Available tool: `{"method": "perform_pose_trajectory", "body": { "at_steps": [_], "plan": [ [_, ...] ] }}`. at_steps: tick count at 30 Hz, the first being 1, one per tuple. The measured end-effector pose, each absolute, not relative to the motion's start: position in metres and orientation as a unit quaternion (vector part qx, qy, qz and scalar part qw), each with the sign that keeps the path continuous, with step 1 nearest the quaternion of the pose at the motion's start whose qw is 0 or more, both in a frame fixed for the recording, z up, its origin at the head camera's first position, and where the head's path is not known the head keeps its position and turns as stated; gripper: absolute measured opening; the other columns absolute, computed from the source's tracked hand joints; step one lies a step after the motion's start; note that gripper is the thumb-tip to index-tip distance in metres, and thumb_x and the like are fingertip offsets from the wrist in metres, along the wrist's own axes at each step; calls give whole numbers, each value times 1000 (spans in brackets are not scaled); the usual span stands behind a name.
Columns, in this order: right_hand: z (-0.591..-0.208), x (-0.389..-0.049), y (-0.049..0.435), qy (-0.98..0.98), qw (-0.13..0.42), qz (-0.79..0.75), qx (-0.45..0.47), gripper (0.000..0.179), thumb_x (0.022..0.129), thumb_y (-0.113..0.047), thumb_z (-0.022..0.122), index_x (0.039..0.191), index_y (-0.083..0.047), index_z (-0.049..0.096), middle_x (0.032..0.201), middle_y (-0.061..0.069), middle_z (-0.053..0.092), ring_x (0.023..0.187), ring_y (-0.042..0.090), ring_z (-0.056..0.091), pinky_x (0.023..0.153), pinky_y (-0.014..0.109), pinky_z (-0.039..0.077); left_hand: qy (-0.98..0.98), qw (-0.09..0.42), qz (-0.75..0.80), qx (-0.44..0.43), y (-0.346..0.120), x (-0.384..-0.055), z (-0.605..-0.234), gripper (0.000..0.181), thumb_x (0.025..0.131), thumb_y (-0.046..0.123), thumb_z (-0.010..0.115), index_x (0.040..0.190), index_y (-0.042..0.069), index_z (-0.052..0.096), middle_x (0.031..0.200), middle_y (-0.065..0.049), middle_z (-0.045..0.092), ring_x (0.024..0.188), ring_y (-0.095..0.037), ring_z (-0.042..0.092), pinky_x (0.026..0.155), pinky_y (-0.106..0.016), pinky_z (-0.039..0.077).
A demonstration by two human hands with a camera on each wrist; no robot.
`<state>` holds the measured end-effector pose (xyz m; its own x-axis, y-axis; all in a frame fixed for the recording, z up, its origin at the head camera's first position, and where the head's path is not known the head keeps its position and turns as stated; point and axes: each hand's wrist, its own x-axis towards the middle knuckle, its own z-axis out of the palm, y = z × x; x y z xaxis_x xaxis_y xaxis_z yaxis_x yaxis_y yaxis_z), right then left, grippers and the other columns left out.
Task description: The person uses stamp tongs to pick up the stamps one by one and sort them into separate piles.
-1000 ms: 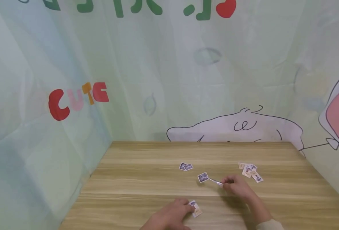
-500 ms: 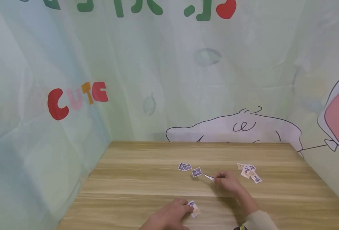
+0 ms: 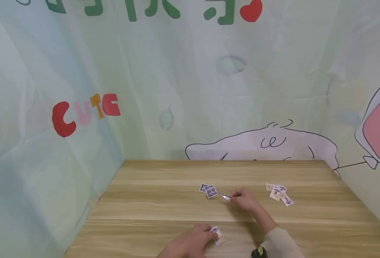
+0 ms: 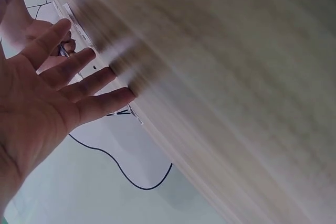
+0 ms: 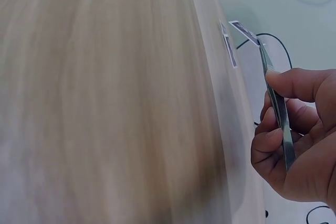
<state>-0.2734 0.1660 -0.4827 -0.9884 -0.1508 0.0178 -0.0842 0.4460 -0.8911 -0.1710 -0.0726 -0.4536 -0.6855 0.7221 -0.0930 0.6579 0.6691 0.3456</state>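
My right hand [image 3: 246, 201] pinches metal tweezers [image 5: 284, 124] between thumb and fingers. Their tips hold a small dark picture stamp [image 5: 244, 32] with a white border, raised off the table in the right wrist view. In the head view that stamp overlaps two similar dark stamps [image 3: 203, 187] at the table's centre back. My left hand [image 3: 188, 242] rests near the front, fingers stretched out and fingertips on the wood in the left wrist view. Its thumb side touches light stamps [image 3: 220, 239] with beige and purple prints; how many lie there I cannot tell.
Several light beige and purple stamps [image 3: 278, 192] lie overlapping on the right side of the wooden table [image 3: 151, 204]. A printed cloth backdrop [image 3: 164, 71] hangs behind the table and along both sides. A dark wrist device [image 3: 259, 252] sits beside the right sleeve [image 3: 281, 243].
My right hand has moved left with the tweezers, carrying the dark stamp from apart to overlapping the two dark stamps in the head view. The left hand has stayed in place.
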Motion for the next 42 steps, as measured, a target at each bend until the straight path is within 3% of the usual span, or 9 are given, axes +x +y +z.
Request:
{"method": "perform_pose_trajectory", "body": {
  "at_steps": [7, 20, 42],
  "plan": [
    [-487, -279, 154, 852, 20, -518, -67, 9, 71, 4, 64, 80, 5, 66, 66, 3, 57, 59, 16, 50, 53, 28, 43, 902, 73, 116, 410, -73, -169, -456, 59, 71, 55, 71, 120, 22, 62, 123, -1, 52, 111, -16, 47, 88, -30, 43],
    [-490, -286, 141, 866, 23, -498, -28, 7, 70, 3, 66, 78, 2, 65, 69, 3, 57, 61, 16, 49, 54, 27, 42, 908, 97, 133, 386, -72, -169, -457, 64, 69, 58, 71, 121, 23, 61, 124, 3, 51, 112, -14, 46, 88, -30, 43],
    [-485, -280, 138, 875, 2, -483, -18, 10, 69, 5, 65, 78, 5, 64, 67, 4, 55, 59, 16, 50, 53, 27, 44, 909, 80, 114, 393, -71, -168, -457, 62, 68, 56, 73, 120, 23, 62, 122, 3, 52, 107, -13, 48, 85, -28, 44]
  ]
}}
